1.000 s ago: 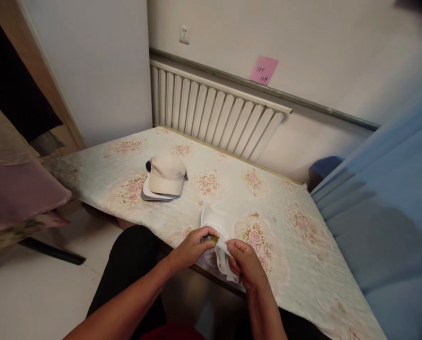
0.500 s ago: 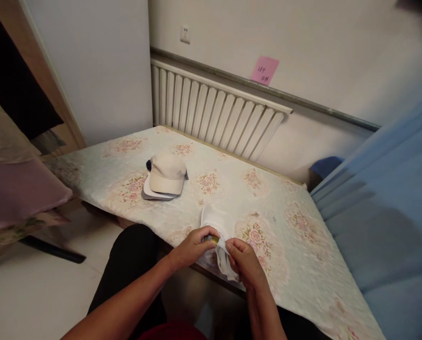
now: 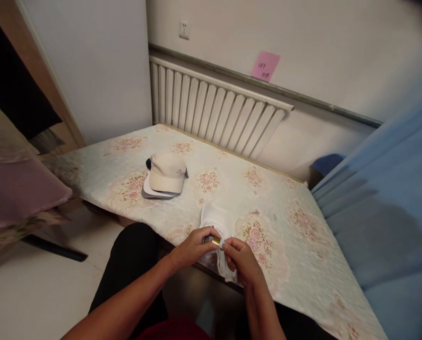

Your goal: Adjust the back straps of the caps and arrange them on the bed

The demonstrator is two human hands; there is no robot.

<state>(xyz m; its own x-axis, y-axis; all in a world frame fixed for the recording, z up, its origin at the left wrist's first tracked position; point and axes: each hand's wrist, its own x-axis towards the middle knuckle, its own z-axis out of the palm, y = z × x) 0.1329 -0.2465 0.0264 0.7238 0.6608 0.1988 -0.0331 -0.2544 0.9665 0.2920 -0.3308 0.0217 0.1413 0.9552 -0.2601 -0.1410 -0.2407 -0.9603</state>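
A white cap (image 3: 216, 218) lies at the near edge of the floral-covered surface, with my hands at its strap end. My left hand (image 3: 192, 246) pinches the strap at a gold-coloured metal buckle (image 3: 216, 241), thumb below and fingers above. Close beside it, my right hand (image 3: 245, 260) is closed, thumb and forefinger pinching the pale strap end by the buckle. White fabric hangs down between the hands; the fingers hide part of it. Farther back on the left sits a stack of caps, a beige cap (image 3: 167, 171) on top with white and grey brims under it.
The flowered cover (image 3: 228, 189) spreads over a wide bed-like surface. Behind it stands a white radiator (image 3: 211, 104) against the wall. A blue curtain (image 3: 384, 203) hangs on the right. At the left is a pink cloth (image 3: 19, 193) above a dark bar (image 3: 56, 248).
My right fingers have shifted slightly left, closer to the buckle, and more of its gold face shows. The stacked caps stay where they were.
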